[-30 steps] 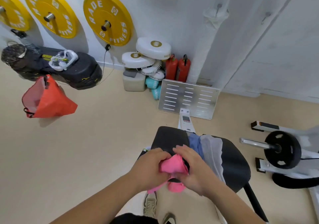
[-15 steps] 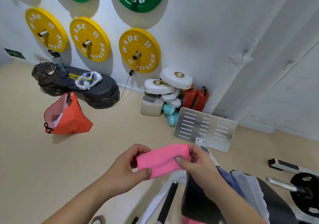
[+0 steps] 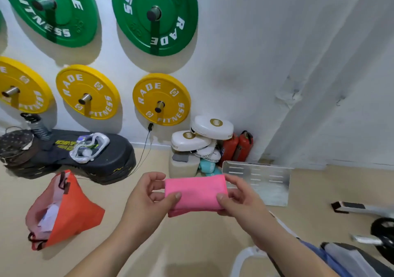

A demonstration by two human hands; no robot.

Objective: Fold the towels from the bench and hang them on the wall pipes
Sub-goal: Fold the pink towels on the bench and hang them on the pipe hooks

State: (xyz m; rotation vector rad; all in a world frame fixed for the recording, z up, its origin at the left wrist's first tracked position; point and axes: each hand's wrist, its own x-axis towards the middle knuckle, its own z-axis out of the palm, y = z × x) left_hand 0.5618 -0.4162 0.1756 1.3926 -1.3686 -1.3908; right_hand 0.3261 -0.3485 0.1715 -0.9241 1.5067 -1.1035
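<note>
In front of the wall of weight plates, your left hand and right hand now pinch the pink towel folded flat, lifted off the bench; folding looks finished, so next hang it on a wall pipe.

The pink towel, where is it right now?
The pink towel is low in the centre of the head view, folded and held between the left hand and right hand.

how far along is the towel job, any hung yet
None hung that I can see: the wall pipes in view, like this one, carry only weight plates. In hand: the pink towel, folded small, pinched by left hand and right hand. Left: blue and grey towels on the bench.
</note>
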